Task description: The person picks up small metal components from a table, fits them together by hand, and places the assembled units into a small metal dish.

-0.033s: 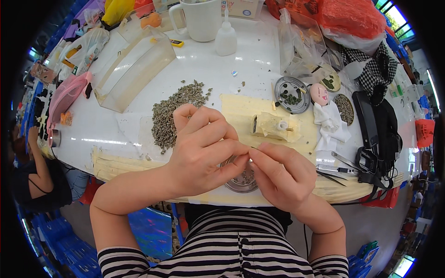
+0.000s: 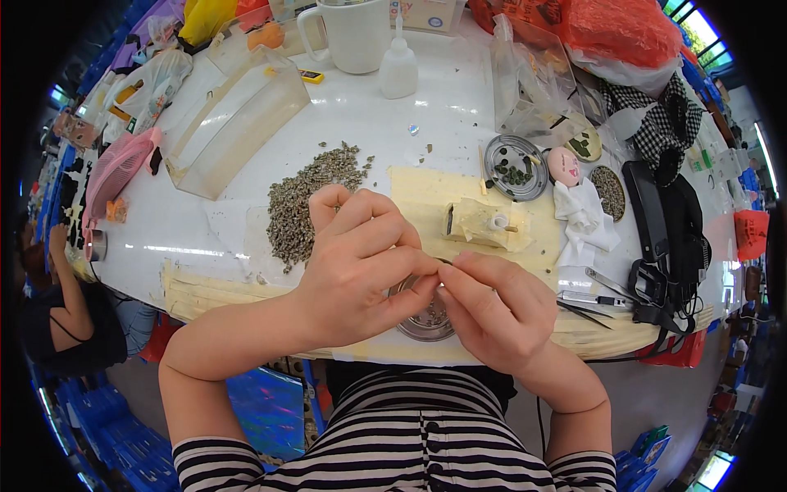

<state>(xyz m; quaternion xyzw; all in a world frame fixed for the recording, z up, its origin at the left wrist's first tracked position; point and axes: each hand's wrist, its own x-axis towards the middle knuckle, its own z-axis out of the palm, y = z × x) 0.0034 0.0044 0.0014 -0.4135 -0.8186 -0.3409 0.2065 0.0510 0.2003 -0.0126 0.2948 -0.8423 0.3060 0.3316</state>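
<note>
My left hand (image 2: 361,266) and my right hand (image 2: 500,312) meet fingertip to fingertip above the table's near edge. Both are closed in a pinch, and what they hold is too small to make out; a thin dark sliver shows at the fingertips. Below them, partly covered, sits a round shallow metal dish (image 2: 428,332) with small bits inside. Beyond my left hand spreads a pile of small grey-brown pieces (image 2: 295,213). A block wrapped in cream tape (image 2: 475,225), with a short white tube on top, lies just past my right hand.
Farther right are a round tin of dark green pieces (image 2: 525,192), a white cloth (image 2: 578,215), a utility knife (image 2: 592,299), tweezers (image 2: 611,283) and a black strapped bag (image 2: 648,238). A squeeze bottle (image 2: 398,75), a white jug (image 2: 361,37) and a clear tray (image 2: 246,123) stand far back. Someone sits at left.
</note>
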